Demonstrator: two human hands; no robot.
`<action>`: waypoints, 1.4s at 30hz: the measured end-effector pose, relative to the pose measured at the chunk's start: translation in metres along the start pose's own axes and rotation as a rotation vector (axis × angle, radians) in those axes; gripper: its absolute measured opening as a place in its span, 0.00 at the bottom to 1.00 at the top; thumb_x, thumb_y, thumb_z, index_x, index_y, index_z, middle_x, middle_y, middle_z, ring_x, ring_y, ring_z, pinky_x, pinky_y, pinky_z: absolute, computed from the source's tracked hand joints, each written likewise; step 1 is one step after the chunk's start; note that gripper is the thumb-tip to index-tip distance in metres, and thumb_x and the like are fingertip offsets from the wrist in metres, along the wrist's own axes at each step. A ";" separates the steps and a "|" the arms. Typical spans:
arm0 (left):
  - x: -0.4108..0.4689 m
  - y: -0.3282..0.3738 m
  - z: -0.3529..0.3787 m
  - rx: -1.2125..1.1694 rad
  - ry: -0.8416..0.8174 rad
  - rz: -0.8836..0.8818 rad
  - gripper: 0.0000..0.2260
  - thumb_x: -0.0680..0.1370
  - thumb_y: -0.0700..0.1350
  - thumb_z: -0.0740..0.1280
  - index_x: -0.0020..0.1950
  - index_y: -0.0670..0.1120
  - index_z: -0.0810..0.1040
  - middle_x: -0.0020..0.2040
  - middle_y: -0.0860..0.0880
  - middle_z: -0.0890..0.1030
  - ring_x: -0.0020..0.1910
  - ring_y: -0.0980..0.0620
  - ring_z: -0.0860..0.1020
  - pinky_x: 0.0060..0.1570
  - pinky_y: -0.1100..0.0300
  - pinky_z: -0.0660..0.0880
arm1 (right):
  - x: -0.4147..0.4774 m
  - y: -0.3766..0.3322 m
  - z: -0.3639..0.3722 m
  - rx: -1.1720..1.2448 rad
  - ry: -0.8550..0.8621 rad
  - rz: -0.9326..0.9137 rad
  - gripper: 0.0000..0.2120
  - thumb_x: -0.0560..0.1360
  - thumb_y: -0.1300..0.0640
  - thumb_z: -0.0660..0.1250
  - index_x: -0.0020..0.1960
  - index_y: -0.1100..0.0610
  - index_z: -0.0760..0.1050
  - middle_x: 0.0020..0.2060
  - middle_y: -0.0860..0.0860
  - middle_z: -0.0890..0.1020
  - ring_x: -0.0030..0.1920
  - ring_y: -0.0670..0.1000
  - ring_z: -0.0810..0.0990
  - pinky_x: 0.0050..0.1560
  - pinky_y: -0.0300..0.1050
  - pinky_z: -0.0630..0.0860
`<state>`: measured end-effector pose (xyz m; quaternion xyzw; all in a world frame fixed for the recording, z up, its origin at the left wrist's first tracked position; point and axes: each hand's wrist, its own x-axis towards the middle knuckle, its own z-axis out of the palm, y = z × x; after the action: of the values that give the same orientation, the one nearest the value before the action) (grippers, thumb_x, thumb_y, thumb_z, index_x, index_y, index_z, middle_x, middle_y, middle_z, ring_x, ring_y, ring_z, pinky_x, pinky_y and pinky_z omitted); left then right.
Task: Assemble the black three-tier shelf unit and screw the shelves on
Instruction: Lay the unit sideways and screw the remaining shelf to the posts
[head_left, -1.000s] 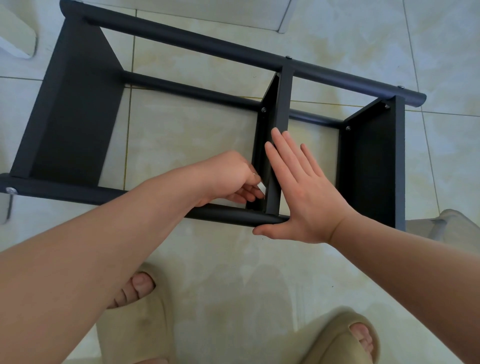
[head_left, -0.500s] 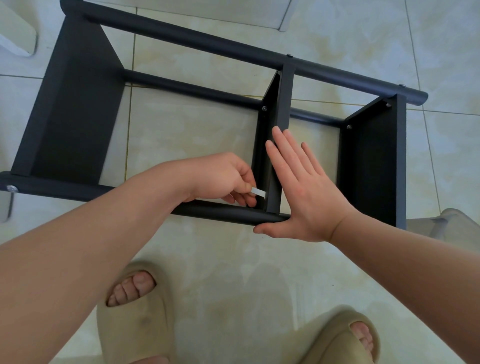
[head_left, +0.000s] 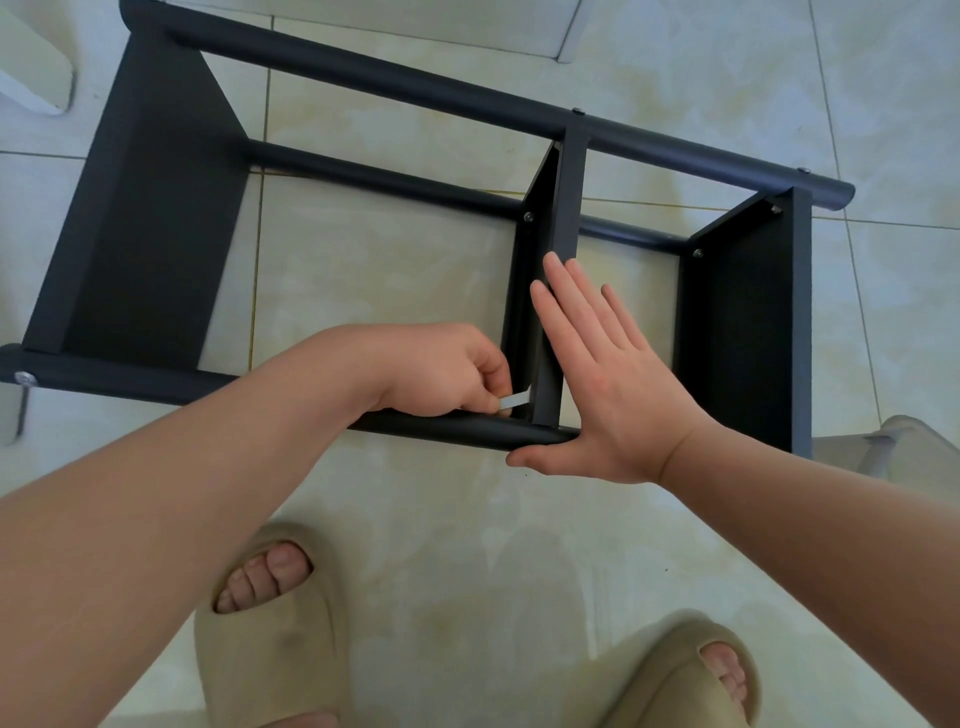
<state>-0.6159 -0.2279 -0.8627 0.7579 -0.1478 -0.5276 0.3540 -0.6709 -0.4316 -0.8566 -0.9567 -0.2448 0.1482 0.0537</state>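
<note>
Pale glazed floor tiles (head_left: 415, 270) carry the black shelf unit (head_left: 395, 78), which lies on its side with its tubes running level. The middle shelf (head_left: 569, 208) stands on edge between the front tube (head_left: 457, 428) and the rear tubes, and serves as the reference point below.

- Left of the middle shelf: the left hand (head_left: 441, 369) sits just above the front tube. Its grip is closed, with thumb and curled fingers pinching a small silver tool (head_left: 514, 400). The free end of the tool reaches the shelf's left face; what it engages cannot be told.
- Right of the middle shelf: the right hand (head_left: 608, 384) lies flat against the shelf's edge. Its grip is fully open, fingers straight and together, holding nothing. The thumb runs along the front tube.
- Far left of the middle shelf: a wide end shelf (head_left: 150, 218) joins the tubes.
- Far right: a second end shelf (head_left: 748, 322) stands on edge.
- On the middle shelf's left face, near the rear: one screw head (head_left: 528, 216) is visible.
- Below the middle shelf: two feet in beige slippers (head_left: 270, 670) rest on the tiles.
</note>
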 end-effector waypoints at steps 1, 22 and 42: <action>0.000 0.000 -0.001 0.002 -0.007 0.001 0.06 0.79 0.43 0.69 0.43 0.52 0.80 0.34 0.54 0.80 0.31 0.58 0.75 0.39 0.61 0.70 | 0.000 0.000 0.000 0.002 0.001 0.000 0.62 0.67 0.20 0.58 0.82 0.63 0.44 0.82 0.58 0.41 0.81 0.57 0.38 0.79 0.62 0.49; 0.018 0.009 0.013 -0.521 0.255 -0.075 0.03 0.79 0.43 0.69 0.46 0.48 0.80 0.36 0.53 0.84 0.38 0.58 0.84 0.39 0.62 0.78 | 0.001 0.001 0.001 0.001 -0.007 -0.003 0.62 0.67 0.19 0.57 0.82 0.62 0.43 0.82 0.57 0.40 0.81 0.57 0.37 0.80 0.62 0.48; 0.019 0.011 0.011 -0.669 0.254 -0.078 0.00 0.78 0.42 0.70 0.48 0.46 0.80 0.35 0.52 0.85 0.38 0.55 0.83 0.47 0.58 0.80 | 0.000 0.000 -0.001 0.002 -0.004 -0.003 0.62 0.67 0.20 0.57 0.82 0.63 0.43 0.81 0.58 0.41 0.81 0.57 0.38 0.80 0.62 0.48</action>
<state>-0.6163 -0.2508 -0.8703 0.6646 0.1073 -0.4615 0.5777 -0.6701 -0.4315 -0.8560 -0.9559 -0.2462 0.1505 0.0545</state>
